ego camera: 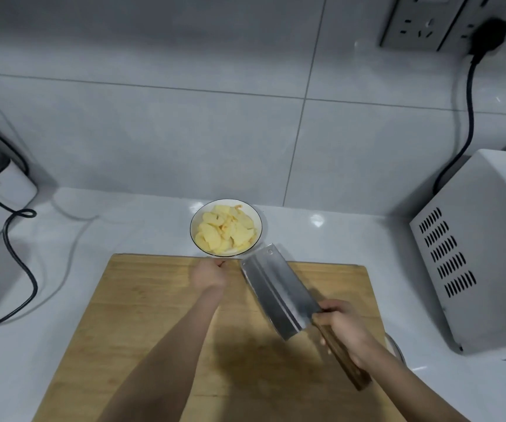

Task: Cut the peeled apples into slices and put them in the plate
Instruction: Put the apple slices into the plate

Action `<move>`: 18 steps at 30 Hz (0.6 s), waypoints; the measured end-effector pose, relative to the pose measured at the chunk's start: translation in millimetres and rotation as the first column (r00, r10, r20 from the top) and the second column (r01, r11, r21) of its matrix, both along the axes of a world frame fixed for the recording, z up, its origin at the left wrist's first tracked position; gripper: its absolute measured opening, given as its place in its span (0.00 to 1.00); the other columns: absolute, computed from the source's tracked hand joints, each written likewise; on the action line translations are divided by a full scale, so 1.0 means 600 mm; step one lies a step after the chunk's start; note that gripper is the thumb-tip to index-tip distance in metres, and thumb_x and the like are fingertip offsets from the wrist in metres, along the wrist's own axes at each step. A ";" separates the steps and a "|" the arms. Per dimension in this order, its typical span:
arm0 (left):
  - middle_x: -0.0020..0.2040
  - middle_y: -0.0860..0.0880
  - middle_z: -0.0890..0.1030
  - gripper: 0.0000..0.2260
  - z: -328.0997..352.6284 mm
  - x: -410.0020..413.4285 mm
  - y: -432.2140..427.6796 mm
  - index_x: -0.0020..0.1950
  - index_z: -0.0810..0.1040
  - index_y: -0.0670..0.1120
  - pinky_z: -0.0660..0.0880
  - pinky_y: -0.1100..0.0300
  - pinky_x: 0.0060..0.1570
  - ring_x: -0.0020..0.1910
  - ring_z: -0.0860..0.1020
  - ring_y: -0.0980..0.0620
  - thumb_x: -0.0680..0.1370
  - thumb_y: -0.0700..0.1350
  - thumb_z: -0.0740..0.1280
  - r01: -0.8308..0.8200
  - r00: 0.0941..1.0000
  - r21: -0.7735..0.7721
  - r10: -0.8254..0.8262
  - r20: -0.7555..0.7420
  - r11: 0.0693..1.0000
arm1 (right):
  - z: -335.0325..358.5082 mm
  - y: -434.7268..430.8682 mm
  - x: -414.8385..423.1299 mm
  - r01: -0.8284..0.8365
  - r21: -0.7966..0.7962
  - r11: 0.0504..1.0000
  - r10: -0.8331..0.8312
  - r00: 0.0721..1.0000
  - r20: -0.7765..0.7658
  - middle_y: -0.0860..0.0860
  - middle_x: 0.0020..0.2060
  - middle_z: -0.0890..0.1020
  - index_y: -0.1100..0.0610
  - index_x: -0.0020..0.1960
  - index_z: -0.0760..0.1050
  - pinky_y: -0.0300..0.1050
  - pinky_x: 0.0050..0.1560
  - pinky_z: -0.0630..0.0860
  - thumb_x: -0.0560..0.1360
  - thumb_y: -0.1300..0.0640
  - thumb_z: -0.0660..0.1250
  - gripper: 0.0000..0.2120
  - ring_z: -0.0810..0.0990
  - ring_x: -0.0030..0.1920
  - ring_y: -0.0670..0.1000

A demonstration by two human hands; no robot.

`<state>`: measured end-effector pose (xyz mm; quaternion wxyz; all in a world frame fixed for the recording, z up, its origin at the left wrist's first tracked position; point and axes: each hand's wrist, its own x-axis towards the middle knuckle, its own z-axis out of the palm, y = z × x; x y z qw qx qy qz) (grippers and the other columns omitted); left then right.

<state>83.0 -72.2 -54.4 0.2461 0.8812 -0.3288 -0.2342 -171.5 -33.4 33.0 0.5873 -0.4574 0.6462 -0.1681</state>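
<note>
A white plate with a dark rim sits on the counter just beyond the wooden cutting board. Several pale yellow apple slices are piled in it. My left hand is at the board's far edge, fingers curled at the plate's near rim; whether it grips the rim is hidden. My right hand grips the wooden handle of a steel cleaver, whose blade points up-left, its tip beside the plate. No apple lies on the board.
A white microwave stands at the right with a black cable running up to a wall socket. At the left are a white appliance and a looped black cord on the white counter. Tiled wall behind.
</note>
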 end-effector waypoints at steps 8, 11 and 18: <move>0.31 0.46 0.70 0.12 0.042 0.042 -0.017 0.32 0.71 0.45 0.63 0.60 0.33 0.34 0.66 0.49 0.75 0.42 0.65 -0.088 0.986 -0.239 0.050 -0.160 0.967 | -0.037 -0.003 -0.017 -0.288 -0.030 0.957 0.278 0.944 -0.178 0.57 0.38 0.83 0.54 0.46 0.76 0.48 0.33 0.76 0.73 0.62 0.67 0.05 0.81 0.35 0.55; 0.27 0.49 0.70 0.15 0.067 0.042 -0.045 0.28 0.70 0.47 0.63 0.61 0.29 0.31 0.68 0.50 0.75 0.43 0.66 -0.026 0.989 -0.229 -0.009 -0.150 0.973 | -0.047 -0.013 -0.008 -0.587 -0.060 0.808 0.496 0.730 -0.469 0.47 0.42 0.79 0.51 0.50 0.75 0.40 0.38 0.73 0.70 0.56 0.70 0.10 0.78 0.43 0.48; 0.35 0.48 0.74 0.09 0.080 0.034 -0.093 0.34 0.74 0.47 0.67 0.60 0.38 0.37 0.71 0.48 0.74 0.40 0.65 0.101 0.990 -0.142 -0.114 -0.085 0.985 | -0.063 -0.033 0.014 -0.824 -0.041 0.565 0.513 0.389 -0.765 0.54 0.55 0.77 0.57 0.60 0.71 0.44 0.47 0.73 0.72 0.61 0.65 0.17 0.76 0.53 0.54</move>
